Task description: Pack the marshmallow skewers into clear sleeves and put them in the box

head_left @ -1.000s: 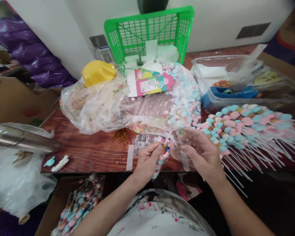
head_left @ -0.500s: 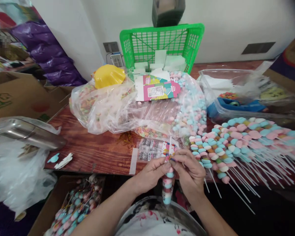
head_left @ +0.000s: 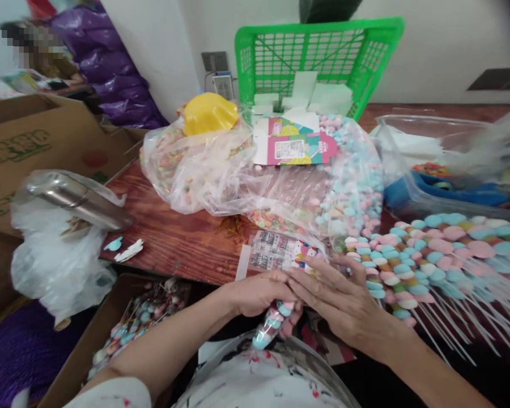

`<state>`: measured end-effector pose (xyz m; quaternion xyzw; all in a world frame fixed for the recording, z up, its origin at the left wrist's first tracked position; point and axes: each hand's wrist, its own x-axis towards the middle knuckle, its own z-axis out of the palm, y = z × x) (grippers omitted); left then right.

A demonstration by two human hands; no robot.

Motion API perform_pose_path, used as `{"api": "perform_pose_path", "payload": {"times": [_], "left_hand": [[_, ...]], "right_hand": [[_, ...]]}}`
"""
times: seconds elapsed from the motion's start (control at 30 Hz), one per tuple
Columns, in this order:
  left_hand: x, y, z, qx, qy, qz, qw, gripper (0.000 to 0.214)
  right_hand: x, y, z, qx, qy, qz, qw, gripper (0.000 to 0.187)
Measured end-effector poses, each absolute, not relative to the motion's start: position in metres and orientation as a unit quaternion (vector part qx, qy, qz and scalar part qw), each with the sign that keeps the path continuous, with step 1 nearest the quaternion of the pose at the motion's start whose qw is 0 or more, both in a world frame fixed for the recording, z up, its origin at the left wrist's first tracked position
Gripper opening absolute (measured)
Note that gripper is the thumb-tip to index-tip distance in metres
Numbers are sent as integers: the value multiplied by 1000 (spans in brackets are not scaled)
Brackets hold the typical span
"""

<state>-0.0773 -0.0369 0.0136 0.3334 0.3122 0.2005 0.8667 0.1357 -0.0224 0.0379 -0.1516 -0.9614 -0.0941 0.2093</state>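
My left hand [head_left: 261, 292] is closed around a marshmallow skewer [head_left: 267, 331] in a clear wrapper, just over my lap. The skewer is tilted, its pale blue end pointing down toward my apron. Across the top of the left hand lies my right hand [head_left: 335, 300], its fingers stretched out. Where the two hands overlap, the upper end of the skewer is hidden. Beyond the hands, a printed clear bag [head_left: 272, 252] rests on the table edge. Unwrapped marshmallow skewers [head_left: 437, 255] in pink, blue and white are piled to the right, their white sticks toward me.
Big clear candy bags [head_left: 204, 170] fill the table's middle, with a flattened printed carton [head_left: 293, 144] on top. Behind stands a green basket [head_left: 314, 34]. A steel flask [head_left: 85, 201] lies left, above a box of wrapped skewers [head_left: 140, 317]. A plastic tub [head_left: 429, 127] is at right.
The right hand's fingers have gone from a pinch at the skewer's top to lying stretched over the left hand. The skewer has tilted from upright, lower end leftward. The view has shifted.
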Motion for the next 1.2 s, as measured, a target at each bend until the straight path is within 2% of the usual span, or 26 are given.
{"api": "perform_pose_path", "payload": {"times": [0.13,0.2,0.27,0.33,0.4,0.47,0.5,0.53,0.6,0.63,0.7,0.77,0.83,0.9,1.0,1.07,1.13,1.2], "left_hand": [[-91,-44,21,368,276,136,878,41],[-100,-48,27,438,300,135,837,45],[-109,-52,31,581,358,164,713,37],[-117,-57,31,732,421,184,504,25],[-124,-63,26,817,459,176,302,21],[-131,-66,18,843,478,162,186,22],[-134,-67,15,843,486,166,161,22],[-138,-68,12,835,497,180,154,22],[-147,-67,12,792,525,229,210,22],[-152,-66,14,755,537,258,274,23],[-162,-65,19,645,542,281,461,25],[-171,-65,24,512,518,253,637,24],[-177,-68,26,438,495,219,718,25],[-180,-72,24,487,508,234,671,26],[-183,-78,18,654,550,267,445,25],[-186,-80,14,709,559,265,339,26],[-190,-82,9,705,566,283,320,30],[-193,-82,5,660,581,327,346,34]], "right_hand": [[124,-17,38,-74,-974,-99,192,28],[111,-14,35,-79,-972,-70,210,23],[96,-12,31,-135,-965,-17,222,24],[80,-7,25,-201,-950,72,230,27],[66,0,17,-245,-922,211,211,31],[54,7,12,-266,-890,329,168,35],[49,9,12,-273,-886,344,151,36],[44,11,13,-279,-893,320,147,34],[35,11,20,-270,-928,194,167,25],[32,10,24,-248,-943,123,182,21],[25,7,31,-183,-961,34,205,26],[19,5,33,-113,-971,25,210,26],[13,4,29,-80,-975,60,197,24],[5,5,22,-91,-976,108,164,26],[-3,17,15,-133,-963,216,96,27],[-5,34,12,-159,-945,275,74,30],[-5,56,8,-217,-938,252,97,29],[-6,76,2,-296,-933,155,136,20]]}}
